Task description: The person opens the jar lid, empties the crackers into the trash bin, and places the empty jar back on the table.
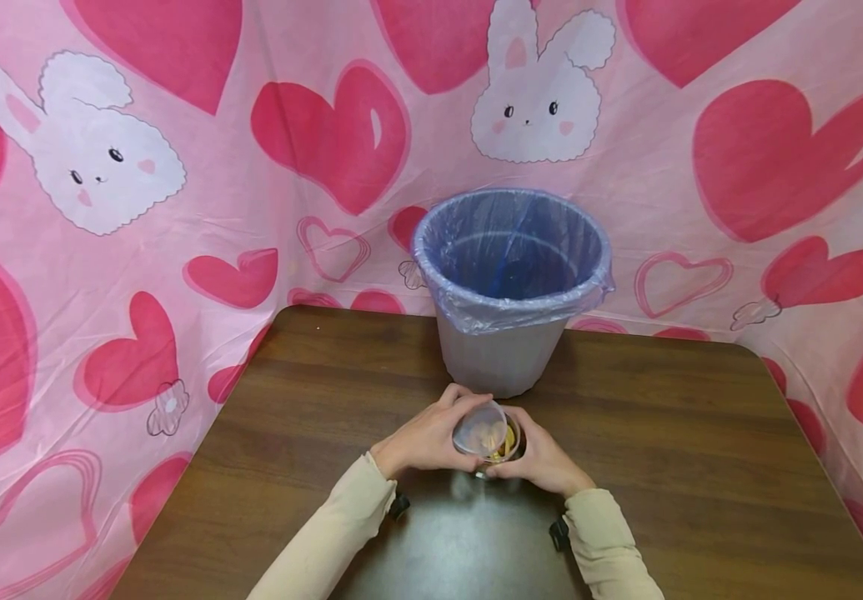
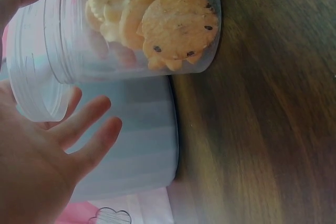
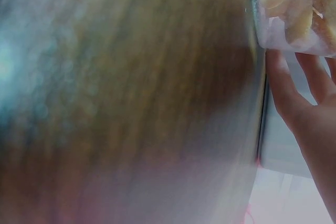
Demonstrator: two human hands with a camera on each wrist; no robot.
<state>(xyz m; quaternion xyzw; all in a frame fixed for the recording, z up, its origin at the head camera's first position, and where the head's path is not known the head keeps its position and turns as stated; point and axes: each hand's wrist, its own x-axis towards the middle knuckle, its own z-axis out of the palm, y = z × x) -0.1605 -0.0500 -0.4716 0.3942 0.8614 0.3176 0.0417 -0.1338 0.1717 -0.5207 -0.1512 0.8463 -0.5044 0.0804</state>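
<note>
A clear plastic jar [image 2: 76, 51] of crackers stands on the table between my two hands. Through its wall in the left wrist view show round scalloped crackers [image 2: 178, 27], one with dark specks. My left hand [image 1: 428, 435] grips a clear round lid [image 1: 479, 427] by its edge, thumb and fingers on opposite sides. In the head view this lid is tilted and overlaps the left part of the jar's mouth. From the right, my right hand [image 1: 549, 463] holds the jar, its fingers curved about the side; in the right wrist view its fingertips are at the jar's wall.
Just behind my hands a pale bin [image 1: 502, 354] stands on the table, lined with a translucent blue-purple bag [image 1: 509, 312]. The brown wooden table [image 1: 701, 467] ends at a pink curtain [image 1: 371, 42] with hearts and rabbits.
</note>
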